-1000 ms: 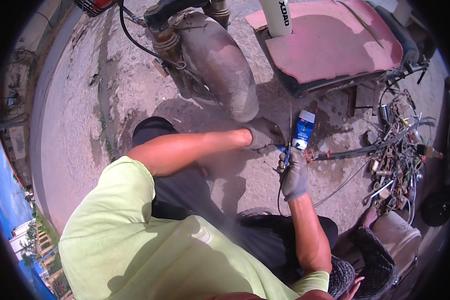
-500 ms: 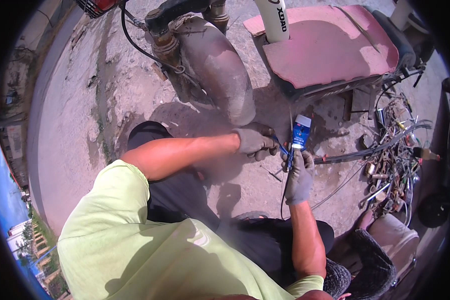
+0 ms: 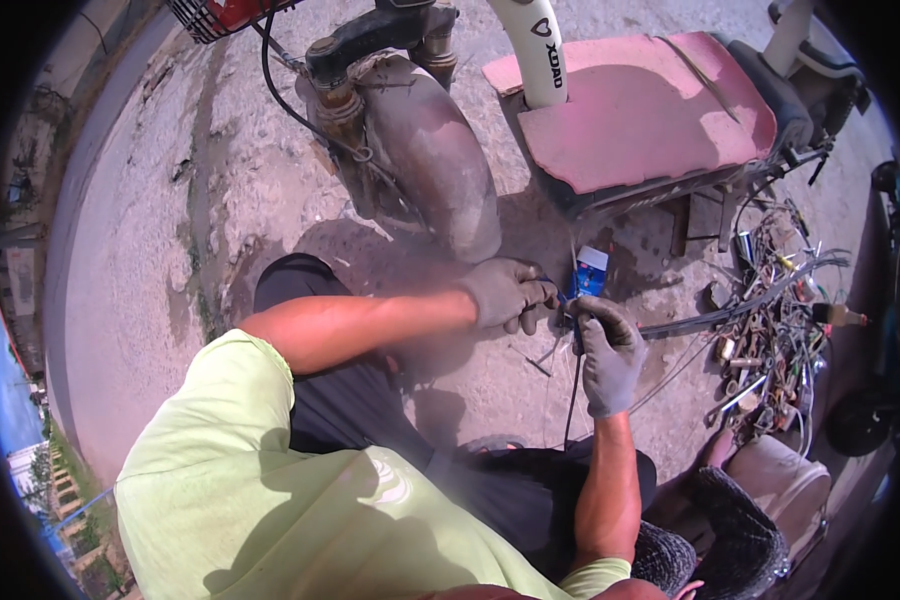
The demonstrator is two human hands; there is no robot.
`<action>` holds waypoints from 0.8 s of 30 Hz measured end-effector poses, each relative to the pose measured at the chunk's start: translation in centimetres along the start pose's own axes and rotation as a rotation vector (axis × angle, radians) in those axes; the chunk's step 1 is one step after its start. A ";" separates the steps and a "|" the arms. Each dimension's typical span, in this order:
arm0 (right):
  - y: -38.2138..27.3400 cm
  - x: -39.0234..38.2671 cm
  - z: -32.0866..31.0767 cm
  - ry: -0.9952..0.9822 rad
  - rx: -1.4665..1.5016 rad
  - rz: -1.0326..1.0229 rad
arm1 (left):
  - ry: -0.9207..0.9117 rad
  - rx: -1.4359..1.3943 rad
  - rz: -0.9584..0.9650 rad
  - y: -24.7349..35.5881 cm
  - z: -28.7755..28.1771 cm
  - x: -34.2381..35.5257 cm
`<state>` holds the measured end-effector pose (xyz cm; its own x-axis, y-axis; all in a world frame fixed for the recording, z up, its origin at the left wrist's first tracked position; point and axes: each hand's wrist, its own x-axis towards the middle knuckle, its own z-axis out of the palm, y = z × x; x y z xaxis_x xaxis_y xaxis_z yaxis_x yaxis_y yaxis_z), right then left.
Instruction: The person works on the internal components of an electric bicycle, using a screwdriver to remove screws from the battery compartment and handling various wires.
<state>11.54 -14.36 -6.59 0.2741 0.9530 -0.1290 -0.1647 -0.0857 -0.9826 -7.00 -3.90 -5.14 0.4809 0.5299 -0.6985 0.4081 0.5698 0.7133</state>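
My left hand [image 3: 510, 296], in a grey glove, pinches a small blue piece [image 3: 558, 294], too small to identify, in front of the scooter's dusty front mudguard [image 3: 435, 155]. My right hand [image 3: 610, 355], also gloved, has its fingertips closed at the right end of that piece, where a black cable [image 3: 576, 405] hangs down past the thumb. The fingertips partly hide the join. A blue tube with a white cap [image 3: 590, 262] lies just behind my hands, its lower part covered.
A pink scooter footboard [image 3: 650, 110] with a white column [image 3: 538, 55] stands behind. A pile of tools and cables [image 3: 760, 370] lies to the right. A person's knitted sleeve or leg [image 3: 745, 520] is at lower right, beside a pale container [image 3: 775, 470]. A road runs at left.
The view has shifted, so the scooter sits lower in the picture. My right hand has turned, its fingers now higher and over the blue piece, hiding more of the tube.
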 end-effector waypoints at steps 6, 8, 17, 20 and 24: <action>-0.2 0.7 0.8 -0.173 0.105 0.226 | 0.075 0.051 0.318 0.8 -0.2 -1.2; -0.2 1.1 0.8 -0.202 0.131 0.254 | 0.130 0.360 0.541 -0.1 -1.2 -0.2; -1.7 2.4 1.2 -0.257 0.015 0.372 | 0.185 0.721 0.973 2.5 -2.8 -1.4; -1.6 3.0 0.9 -0.315 0.004 0.395 | 0.219 0.728 0.764 3.6 -2.4 -1.3; -2.1 3.9 1.3 -0.384 -0.131 0.452 | 0.064 0.804 0.723 4.6 -2.8 -1.4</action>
<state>11.73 -10.12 -4.89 -0.1610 0.8487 -0.5038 -0.0603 -0.5179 -0.8533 -7.94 -0.31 -1.02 0.7800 0.6204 -0.0821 0.4445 -0.4569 0.7705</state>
